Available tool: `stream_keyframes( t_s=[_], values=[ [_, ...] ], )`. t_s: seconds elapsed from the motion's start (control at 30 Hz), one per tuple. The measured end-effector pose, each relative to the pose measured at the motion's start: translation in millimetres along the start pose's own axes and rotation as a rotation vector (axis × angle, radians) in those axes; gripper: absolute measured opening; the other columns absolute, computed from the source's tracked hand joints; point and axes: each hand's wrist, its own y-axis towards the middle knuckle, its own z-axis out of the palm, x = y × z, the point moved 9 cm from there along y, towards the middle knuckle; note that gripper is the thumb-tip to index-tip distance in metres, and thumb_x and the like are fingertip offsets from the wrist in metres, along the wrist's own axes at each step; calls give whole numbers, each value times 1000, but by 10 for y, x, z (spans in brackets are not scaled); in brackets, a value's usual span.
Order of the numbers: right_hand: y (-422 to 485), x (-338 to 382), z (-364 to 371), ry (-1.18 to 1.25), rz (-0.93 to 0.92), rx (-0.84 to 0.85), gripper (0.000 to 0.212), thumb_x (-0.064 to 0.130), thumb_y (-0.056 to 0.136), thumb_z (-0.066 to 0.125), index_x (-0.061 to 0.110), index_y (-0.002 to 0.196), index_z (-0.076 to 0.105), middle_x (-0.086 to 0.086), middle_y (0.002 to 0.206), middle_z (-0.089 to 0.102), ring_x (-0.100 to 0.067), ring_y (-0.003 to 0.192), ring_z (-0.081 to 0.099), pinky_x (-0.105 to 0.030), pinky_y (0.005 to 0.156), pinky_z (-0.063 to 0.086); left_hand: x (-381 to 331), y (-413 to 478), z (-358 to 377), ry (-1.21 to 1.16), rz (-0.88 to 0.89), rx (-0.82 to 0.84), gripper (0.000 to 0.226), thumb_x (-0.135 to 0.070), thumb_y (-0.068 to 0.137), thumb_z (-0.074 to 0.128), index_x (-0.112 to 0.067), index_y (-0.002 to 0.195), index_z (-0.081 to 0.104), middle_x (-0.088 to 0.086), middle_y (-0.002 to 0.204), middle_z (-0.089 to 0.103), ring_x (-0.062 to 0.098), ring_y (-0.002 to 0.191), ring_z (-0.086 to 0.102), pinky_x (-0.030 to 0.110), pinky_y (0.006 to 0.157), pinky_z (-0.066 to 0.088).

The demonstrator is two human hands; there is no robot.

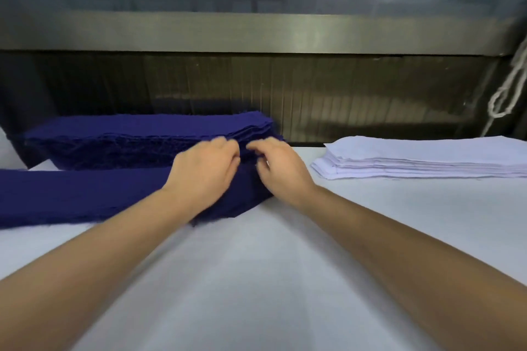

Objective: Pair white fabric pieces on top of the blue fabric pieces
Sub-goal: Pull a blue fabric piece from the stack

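Observation:
A tall stack of dark blue fabric pieces [137,137] lies at the back left of the white table. A lower layer of blue fabric [79,194] stretches in front of it toward the left edge. A stack of white fabric pieces [422,159] sits at the back right. My left hand [205,171] and my right hand [281,168] are close together at the right end of the blue stack, fingers curled at its edge layers. The fingertips are blurred, and the grip itself is hard to make out.
The white table top [256,279] spreads toward me below my forearms. A dark metal machine front [285,88] with a steel rail runs along the back. A white cord [510,85] hangs at the far right.

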Motion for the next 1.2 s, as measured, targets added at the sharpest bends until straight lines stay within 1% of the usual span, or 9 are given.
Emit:
stream_keyframes(
  t_s=[0.17,0.23,0.33,0.43,0.57,0.73,0.83,1.0,1.2],
  values=[
    [521,55,48,-263,-17,-65,48,12,96,40,22,143,36,-5,138,36,-28,119,36,-36,95,35,354,528,148,205,-98,26,38,-28,98,46,-17,134,49,5,130,49,27,115,43,37,87,41],
    [655,56,116,-414,-46,-26,43,15,96,42,23,139,41,-3,141,34,-28,123,33,-36,95,32,426,660,250,248,-98,82,36,-30,98,45,-21,132,52,3,131,52,27,118,40,36,91,36],
    [769,48,162,-506,-98,16,33,11,94,44,21,123,57,-1,128,50,-26,118,39,-34,92,31,436,761,388,190,-25,163,31,-32,99,43,-23,122,62,2,123,59,25,115,46,36,91,38],
    [838,82,123,-500,-169,-8,29,8,94,41,17,113,62,-3,116,59,-25,110,47,-32,88,32,468,737,404,9,-8,217,33,-38,96,46,-22,118,64,2,118,60,24,109,54,44,88,47],
    [899,69,18,-375,-163,-42,25,11,93,48,21,109,65,-3,114,62,-24,110,50,-30,89,35,471,683,339,-104,55,194,36,-42,94,47,-22,118,65,0,116,62,20,108,54,45,86,48],
    [964,-56,-61,-68,-30,27,2,20,84,66,21,85,65,-2,100,62,-22,99,55,-35,83,46,451,615,230,-46,138,99,36,-32,96,47,-24,131,55,-1,120,61,20,111,54,43,84,49],
    [929,-23,-106,57,-69,86,10,18,88,63,14,93,70,1,94,64,-19,96,58,-32,84,45,452,592,214,49,148,95,41,-24,98,41,-26,138,45,-1,118,61,21,109,54,39,78,49],
    [858,62,-65,-111,-162,76,25,16,94,52,19,114,68,-4,111,62,-21,108,49,-38,89,44,420,644,176,128,100,93,35,-25,101,38,-24,133,51,5,116,64,26,107,58,41,83,49],
    [885,161,-76,-274,-178,21,20,22,93,55,15,107,67,-3,108,58,-22,107,46,-34,71,39,465,665,11,-1,-2,-65,27,-35,90,59,-16,106,68,9,90,68,27,90,61,40,74,46]
  ],
)
